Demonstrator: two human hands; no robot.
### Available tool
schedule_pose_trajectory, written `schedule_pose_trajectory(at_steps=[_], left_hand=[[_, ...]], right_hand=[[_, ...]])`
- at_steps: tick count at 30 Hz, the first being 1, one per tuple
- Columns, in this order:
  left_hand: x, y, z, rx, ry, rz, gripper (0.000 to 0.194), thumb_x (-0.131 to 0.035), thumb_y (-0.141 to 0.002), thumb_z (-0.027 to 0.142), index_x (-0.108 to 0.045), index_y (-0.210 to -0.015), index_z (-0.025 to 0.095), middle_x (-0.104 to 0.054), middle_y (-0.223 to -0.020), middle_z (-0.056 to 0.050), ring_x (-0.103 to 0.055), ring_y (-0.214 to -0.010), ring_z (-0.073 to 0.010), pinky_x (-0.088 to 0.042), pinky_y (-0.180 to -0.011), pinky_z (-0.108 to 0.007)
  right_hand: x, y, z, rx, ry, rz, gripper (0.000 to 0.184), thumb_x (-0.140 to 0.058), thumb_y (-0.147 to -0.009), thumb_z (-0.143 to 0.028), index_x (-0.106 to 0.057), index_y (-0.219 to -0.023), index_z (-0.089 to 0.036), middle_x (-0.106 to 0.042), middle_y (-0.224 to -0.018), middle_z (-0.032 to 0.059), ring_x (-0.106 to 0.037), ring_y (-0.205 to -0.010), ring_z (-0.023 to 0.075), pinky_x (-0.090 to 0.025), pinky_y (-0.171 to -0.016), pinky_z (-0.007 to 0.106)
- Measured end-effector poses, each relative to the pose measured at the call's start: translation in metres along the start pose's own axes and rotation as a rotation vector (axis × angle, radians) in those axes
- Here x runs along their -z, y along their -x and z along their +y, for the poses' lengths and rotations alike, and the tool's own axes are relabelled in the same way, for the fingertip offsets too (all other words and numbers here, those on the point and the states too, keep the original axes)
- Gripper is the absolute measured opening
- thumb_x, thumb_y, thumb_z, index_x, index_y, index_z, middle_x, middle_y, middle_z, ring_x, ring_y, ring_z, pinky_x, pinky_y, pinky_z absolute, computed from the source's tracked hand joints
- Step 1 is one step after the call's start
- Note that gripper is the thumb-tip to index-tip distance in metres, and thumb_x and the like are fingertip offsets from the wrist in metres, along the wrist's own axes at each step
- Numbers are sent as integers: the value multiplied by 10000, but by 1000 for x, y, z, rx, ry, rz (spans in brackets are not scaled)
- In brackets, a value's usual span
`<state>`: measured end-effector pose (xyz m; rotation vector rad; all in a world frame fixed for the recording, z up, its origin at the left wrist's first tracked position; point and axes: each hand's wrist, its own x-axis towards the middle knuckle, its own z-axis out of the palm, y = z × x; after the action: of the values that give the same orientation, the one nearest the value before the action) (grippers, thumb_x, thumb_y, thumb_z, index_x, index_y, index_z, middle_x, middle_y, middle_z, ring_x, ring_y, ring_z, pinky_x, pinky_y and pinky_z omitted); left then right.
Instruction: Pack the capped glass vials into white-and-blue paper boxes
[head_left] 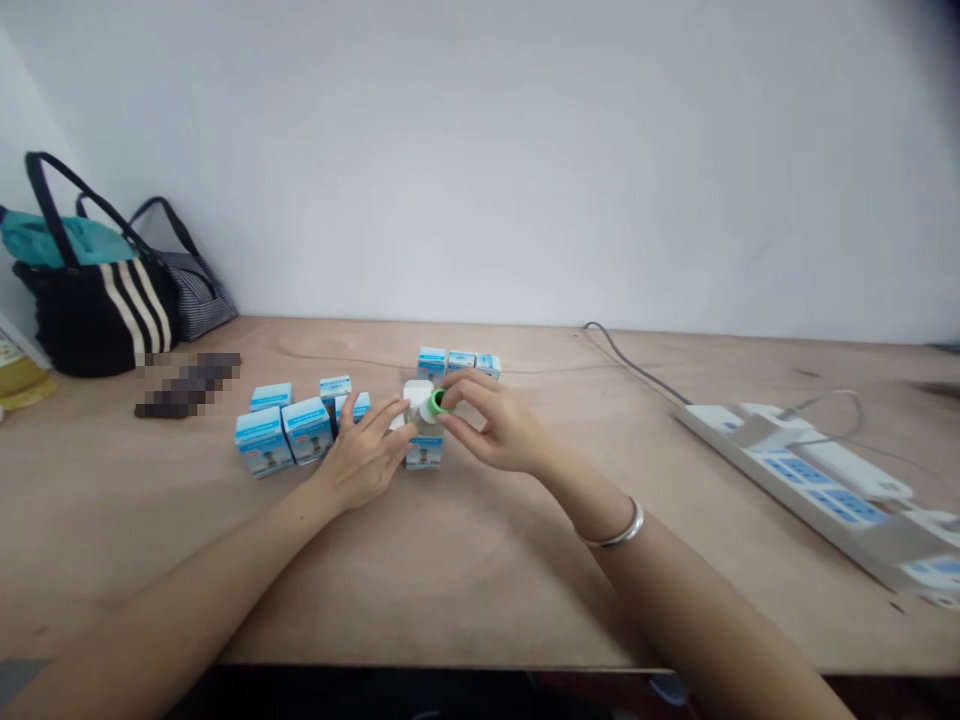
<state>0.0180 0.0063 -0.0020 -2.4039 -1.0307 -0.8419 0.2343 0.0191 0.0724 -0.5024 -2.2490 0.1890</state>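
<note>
A small blue-and-white carton point(424, 453) stands on the table in front of me, its white top flaps point(418, 388) raised. The fingers of my left hand point(367, 452) press against the carton's left side and hold it. My right hand point(491, 420) pinches a small whitish piece with a bright green ring point(437, 403) between thumb and fingers, just over the carton's top. Whether that piece is a bottle neck or a cap, I cannot tell. Left of my left hand stand several similar cartons point(264, 442). Three more cartons point(460, 360) line up behind my right hand.
A long white power strip point(780, 490) with plugs and a grey cable point(637, 365) lies at the right. Black bag point(97, 310) and striped bag point(196, 290) lean at the back left. A dark, pixelated flat object point(187, 385) lies before them. The wall rises behind the table.
</note>
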Motion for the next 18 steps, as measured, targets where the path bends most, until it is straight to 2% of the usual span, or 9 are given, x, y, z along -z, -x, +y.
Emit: schedule_pose_trajectory(at_steps=[4,7,9,11,13,15,18], left_hand=[[0,1,1,4,22,-9,179,-427,-909,256,-549,-1040,241,-546,-1301,-95,-473,-1242,-223,-113,-1096,-541],[1,0,1,16,30,-8,188,-422,-912,262,-536,-1056,223,-550,-1303,-101,-483,-1235,-224,-117,-1096,-546],[2,0,2,19,33,-7,212,-425,-910,263,-528,-1089,216,-553,-1301,-106,-490,-1230,-228,-111,-1096,-550],[4,-1,3,23,35,-14,251,-426,-912,268,-516,-1141,219,-557,-1299,-105,-493,-1228,-230,-99,-1099,-550],[6,-3,3,28,32,-26,277,-427,-915,285,-514,-1172,227,-562,-1294,-100,-496,-1225,-230,-80,-1102,-546],[8,-4,2,22,24,-36,274,-427,-918,302,-533,-1162,238,-569,-1287,-91,-497,-1223,-231,-55,-1105,-548],[12,-5,1,-15,9,-50,270,-436,-914,310,-556,-1149,257,-578,-1277,-82,-495,-1225,-235,-41,-1104,-555]], right_hand=[[-9,1,3,-118,48,-110,86,-520,-864,-271,-525,-917,-204,-628,-918,72,-587,-901,194,-449,-841,356],[-17,2,7,-171,85,-162,147,-537,-850,-275,-545,-982,-210,-653,-995,71,-581,-993,213,-389,-940,408],[-17,4,11,-155,67,-154,215,-520,-858,-273,-543,-1062,-213,-640,-1092,80,-561,-1063,216,-377,-959,405],[-10,8,18,-220,109,-69,244,-485,-868,-255,-543,-1098,-199,-629,-1119,96,-567,-1048,209,-416,-905,363],[0,14,27,-438,290,-35,203,-461,-858,-215,-584,-1016,-182,-651,-1034,97,-591,-953,200,-441,-819,314],[9,22,38,-727,521,-176,166,-482,-818,-188,-624,-904,-177,-663,-953,90,-601,-885,198,-435,-757,286],[13,34,51,-905,639,-279,148,-543,-759,-204,-655,-834,-144,-658,-899,136,-606,-836,241,-428,-700,309]])
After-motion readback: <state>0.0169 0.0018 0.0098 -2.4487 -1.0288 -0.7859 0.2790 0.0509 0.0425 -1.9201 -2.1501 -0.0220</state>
